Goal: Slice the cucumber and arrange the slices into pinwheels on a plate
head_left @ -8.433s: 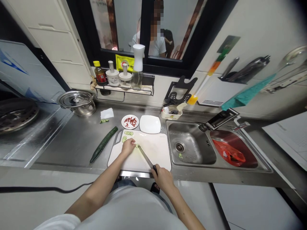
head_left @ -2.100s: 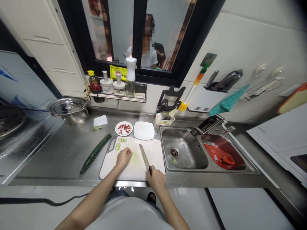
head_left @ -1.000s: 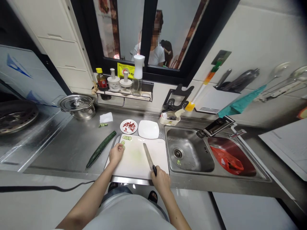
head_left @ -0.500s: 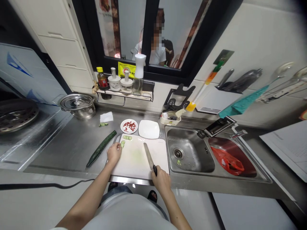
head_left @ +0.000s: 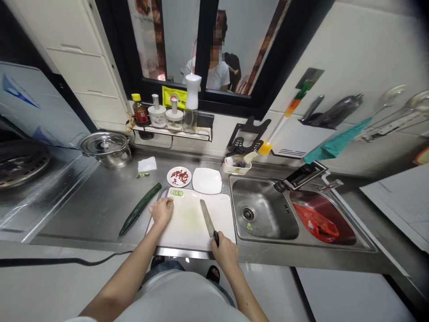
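My left hand (head_left: 162,212) rests over the upper left part of the white cutting board (head_left: 191,237), its bent fingertips on a few cucumber slices that they mostly hide. More cucumber slices (head_left: 176,193) lie in a short row just beyond it. My right hand (head_left: 225,250) is wrapped round the black handle of a knife (head_left: 207,217), whose blade lies flat over the board's right half. Left of the board is a dark green cucumber (head_left: 140,209). Behind the board are a small plate (head_left: 170,175) of chopped red pieces and a white square dish (head_left: 207,180) with nothing in it.
A double sink (head_left: 268,239) with a faucet (head_left: 298,176) adjoins the board's right side. A lidded steel pot (head_left: 114,156) and a white paper (head_left: 147,164) stand back left. Bottles line a wall rack (head_left: 174,133). Beyond the window, a person (head_left: 217,74) shows.
My left hand has moved slightly right, further over the board, and now covers most of the nearer slices. The right hand and knife stay in place. The whole view has shifted a little.
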Action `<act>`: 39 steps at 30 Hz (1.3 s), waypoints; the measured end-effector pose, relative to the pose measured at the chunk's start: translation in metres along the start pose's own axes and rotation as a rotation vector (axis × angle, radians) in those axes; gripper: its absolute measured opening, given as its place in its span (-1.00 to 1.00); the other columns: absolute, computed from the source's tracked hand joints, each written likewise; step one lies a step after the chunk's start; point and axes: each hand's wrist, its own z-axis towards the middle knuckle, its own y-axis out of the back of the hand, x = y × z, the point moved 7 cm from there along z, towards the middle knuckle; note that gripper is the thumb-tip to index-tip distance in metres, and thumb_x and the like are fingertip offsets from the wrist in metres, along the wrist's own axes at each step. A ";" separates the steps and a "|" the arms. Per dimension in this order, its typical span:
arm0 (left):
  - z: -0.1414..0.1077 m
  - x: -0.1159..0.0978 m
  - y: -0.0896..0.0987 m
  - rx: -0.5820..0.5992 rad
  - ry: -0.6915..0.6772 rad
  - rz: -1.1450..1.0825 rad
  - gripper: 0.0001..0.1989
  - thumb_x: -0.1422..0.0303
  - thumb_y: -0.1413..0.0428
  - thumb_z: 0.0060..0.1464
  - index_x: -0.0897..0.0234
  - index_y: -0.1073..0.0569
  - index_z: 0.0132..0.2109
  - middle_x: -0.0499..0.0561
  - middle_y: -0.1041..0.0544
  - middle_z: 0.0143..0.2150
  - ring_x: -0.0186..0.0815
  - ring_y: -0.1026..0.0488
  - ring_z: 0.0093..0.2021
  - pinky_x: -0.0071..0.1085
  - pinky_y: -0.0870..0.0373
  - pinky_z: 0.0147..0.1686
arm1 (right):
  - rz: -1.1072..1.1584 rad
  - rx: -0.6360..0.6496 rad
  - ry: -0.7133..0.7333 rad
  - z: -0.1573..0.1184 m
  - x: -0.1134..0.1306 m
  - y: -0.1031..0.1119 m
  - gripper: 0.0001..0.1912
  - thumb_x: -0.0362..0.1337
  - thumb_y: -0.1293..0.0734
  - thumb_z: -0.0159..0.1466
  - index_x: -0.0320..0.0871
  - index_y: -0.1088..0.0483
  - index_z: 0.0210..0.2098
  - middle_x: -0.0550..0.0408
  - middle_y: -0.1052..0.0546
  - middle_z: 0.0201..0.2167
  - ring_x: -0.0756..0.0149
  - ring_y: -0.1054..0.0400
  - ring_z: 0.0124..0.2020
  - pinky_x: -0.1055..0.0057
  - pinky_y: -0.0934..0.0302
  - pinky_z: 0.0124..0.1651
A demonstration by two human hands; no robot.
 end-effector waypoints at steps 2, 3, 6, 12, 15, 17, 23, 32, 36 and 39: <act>0.006 -0.010 -0.003 0.002 -0.027 0.000 -0.74 0.31 0.00 0.13 0.14 -0.54 -0.12 0.12 -0.53 -0.08 -0.06 -0.38 -0.04 -0.09 -0.13 0.01 | -0.003 0.002 -0.006 0.000 -0.001 -0.001 -0.71 -0.19 -0.12 0.32 -0.11 -0.37 -0.06 -0.06 -0.57 -0.21 0.18 -0.45 -0.13 0.38 -0.15 -0.18; 0.009 -0.015 -0.004 0.009 -0.040 0.004 -0.74 0.31 0.00 0.13 0.15 -0.54 -0.11 0.13 -0.53 -0.08 -0.05 -0.38 -0.04 -0.10 -0.13 0.01 | -0.003 0.000 -0.006 0.000 -0.001 -0.001 -0.71 -0.19 -0.12 0.32 -0.11 -0.37 -0.06 -0.06 -0.57 -0.22 0.18 -0.45 -0.13 0.39 -0.15 -0.17; 0.021 -0.032 -0.008 0.036 -0.094 0.012 -0.70 0.32 -0.01 0.11 0.13 -0.51 -0.03 0.14 -0.51 -0.05 -0.04 -0.35 0.00 -0.12 -0.13 0.00 | -0.005 -0.003 -0.002 0.001 0.000 -0.001 -0.69 -0.19 -0.11 0.33 -0.12 -0.37 -0.06 -0.07 -0.57 -0.21 0.18 -0.45 -0.12 0.39 -0.15 -0.17; 0.035 -0.051 -0.018 0.125 -0.171 0.116 -0.65 0.34 0.01 0.14 0.16 -0.46 0.06 0.20 -0.48 -0.02 -0.03 -0.33 0.03 -0.12 -0.10 0.01 | -0.001 -0.013 0.014 0.002 -0.001 -0.004 -0.69 -0.18 -0.11 0.33 -0.11 -0.37 -0.06 -0.08 -0.57 -0.21 0.15 -0.46 -0.13 0.37 -0.15 -0.17; 0.037 -0.053 -0.021 0.135 -0.195 0.132 -0.67 0.36 0.03 0.16 0.18 -0.47 0.03 0.22 -0.47 -0.02 -0.04 -0.32 0.05 -0.13 -0.10 0.02 | 0.007 -0.040 0.021 0.002 -0.003 -0.005 -0.69 -0.18 -0.11 0.33 -0.09 -0.37 -0.06 -0.07 -0.58 -0.23 0.16 -0.46 -0.14 0.38 -0.15 -0.19; 0.038 -0.053 -0.021 0.138 -0.203 0.125 -0.69 0.38 0.03 0.16 0.19 -0.48 0.01 0.22 -0.47 -0.01 -0.05 -0.32 0.05 -0.15 -0.11 0.02 | 0.011 -0.042 0.021 0.002 -0.004 -0.006 -0.69 -0.18 -0.11 0.33 -0.08 -0.36 -0.05 -0.06 -0.58 -0.24 0.17 -0.46 -0.14 0.38 -0.15 -0.19; 0.043 -0.049 -0.018 0.122 -0.143 0.029 -0.81 0.35 -0.03 0.12 0.24 -0.49 -0.16 0.12 -0.54 -0.16 -0.16 -0.42 -0.09 -0.31 -0.20 -0.10 | 0.021 -0.035 0.017 0.003 -0.004 -0.006 -0.70 -0.19 -0.11 0.33 -0.10 -0.36 -0.04 -0.07 -0.57 -0.24 0.17 -0.46 -0.14 0.38 -0.15 -0.18; 0.011 -0.040 -0.041 0.212 -0.016 -0.332 -0.79 0.39 -0.13 -0.01 0.25 -0.50 -0.17 -0.04 -0.56 -0.35 -0.34 -0.48 -0.30 -0.48 -0.30 -0.27 | 0.051 -0.053 0.053 0.005 -0.001 -0.009 -0.71 -0.21 -0.09 0.35 -0.13 -0.35 -0.07 -0.03 -0.57 -0.25 0.20 -0.46 -0.18 0.41 -0.11 -0.22; -0.010 -0.042 -0.051 0.260 -0.043 -0.367 -0.78 0.42 -0.12 0.00 0.28 -0.52 -0.16 -0.01 -0.58 -0.33 -0.34 -0.49 -0.28 -0.48 -0.33 -0.24 | 0.093 -0.079 0.091 0.005 -0.002 -0.012 -0.70 -0.18 -0.08 0.37 -0.12 -0.34 -0.07 -0.01 -0.57 -0.24 0.23 -0.45 -0.17 0.43 -0.09 -0.20; -0.019 -0.043 -0.052 0.272 -0.111 -0.325 -0.76 0.44 -0.12 -0.01 0.29 -0.54 -0.15 0.03 -0.59 -0.27 -0.32 -0.49 -0.23 -0.46 -0.33 -0.19 | 0.122 -0.090 0.101 0.002 -0.003 -0.012 -0.70 -0.17 -0.08 0.38 -0.12 -0.34 -0.07 0.01 -0.57 -0.24 0.24 -0.45 -0.17 0.45 -0.07 -0.21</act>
